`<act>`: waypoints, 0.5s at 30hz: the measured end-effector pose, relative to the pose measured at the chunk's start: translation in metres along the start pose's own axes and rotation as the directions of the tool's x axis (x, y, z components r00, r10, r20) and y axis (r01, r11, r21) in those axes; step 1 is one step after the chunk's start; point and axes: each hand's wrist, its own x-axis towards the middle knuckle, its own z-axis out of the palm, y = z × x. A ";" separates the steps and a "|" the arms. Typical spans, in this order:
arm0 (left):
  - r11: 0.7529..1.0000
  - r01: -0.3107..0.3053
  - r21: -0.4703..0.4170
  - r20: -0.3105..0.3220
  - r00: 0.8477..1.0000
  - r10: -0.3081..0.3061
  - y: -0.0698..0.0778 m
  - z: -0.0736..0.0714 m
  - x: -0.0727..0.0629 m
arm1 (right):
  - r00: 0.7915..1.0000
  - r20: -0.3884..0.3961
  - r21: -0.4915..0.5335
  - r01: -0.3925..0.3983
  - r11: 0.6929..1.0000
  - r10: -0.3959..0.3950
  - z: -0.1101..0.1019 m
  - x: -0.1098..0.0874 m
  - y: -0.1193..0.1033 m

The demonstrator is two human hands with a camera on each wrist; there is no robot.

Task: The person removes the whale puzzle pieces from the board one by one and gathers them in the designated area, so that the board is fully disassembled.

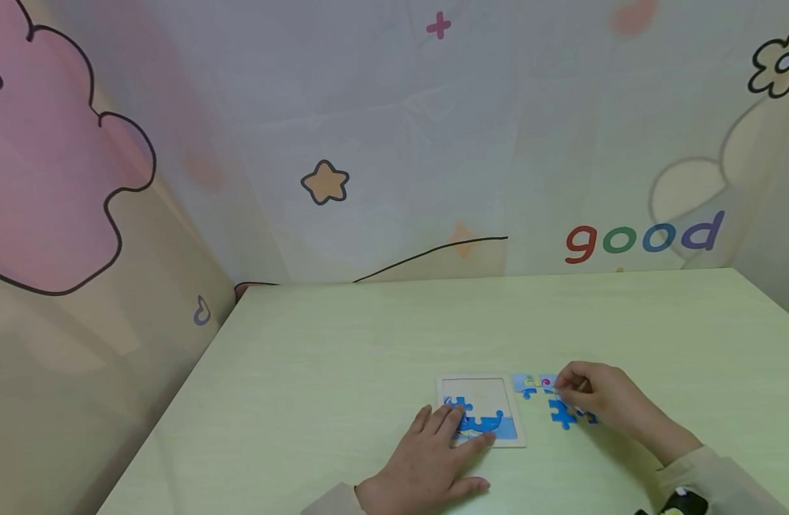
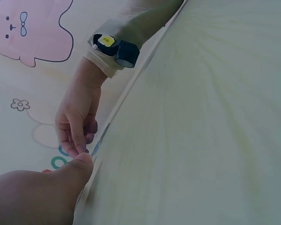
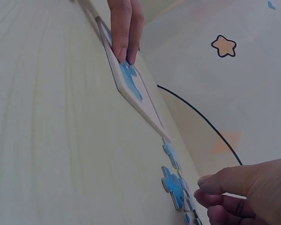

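Observation:
My left hand [image 1: 428, 458] rests on a square puzzle tray [image 1: 521, 429], its fingers spread over the blue pieces fitted along the lower part. A blue shape [image 1: 491, 423], whale-like, shows beside the thumb; the fingers hide the rest of the picture. My right hand [image 1: 616, 400] is bent over loose puzzle pieces to the right of the tray. Its thumb and index finger come near each other beside a light-blue piece [image 1: 546, 381] with a pink swirl. In the right wrist view no piece shows between the fingertips of that hand [image 3: 248, 192].
A pale blue piece [image 1: 525, 384] lies against the tray's right side. Below the right hand lies a bright blue piece [image 1: 563, 413], with others partly hidden by the fingers. The pale green table [image 1: 291, 372] ends at a printed backdrop [image 1: 394, 143].

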 end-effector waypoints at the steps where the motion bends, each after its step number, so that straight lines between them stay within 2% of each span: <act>1: 1.000 0.001 -0.002 0.003 1.000 -0.001 0.000 0.000 0.000 | 1.000 -0.003 0.002 -0.002 1.000 0.002 0.000 0.000 -0.001; 8: 1.000 -0.020 0.017 -0.012 1.000 0.020 0.000 0.000 0.000 | 0.999 -0.024 0.001 -0.023 1.000 0.023 -0.003 0.006 -0.015; 15: 0.997 -0.029 0.070 -0.004 1.000 0.029 0.003 -0.004 -0.001 | 0.997 -0.058 0.042 0.048 0.998 -0.046 -0.003 0.010 -0.029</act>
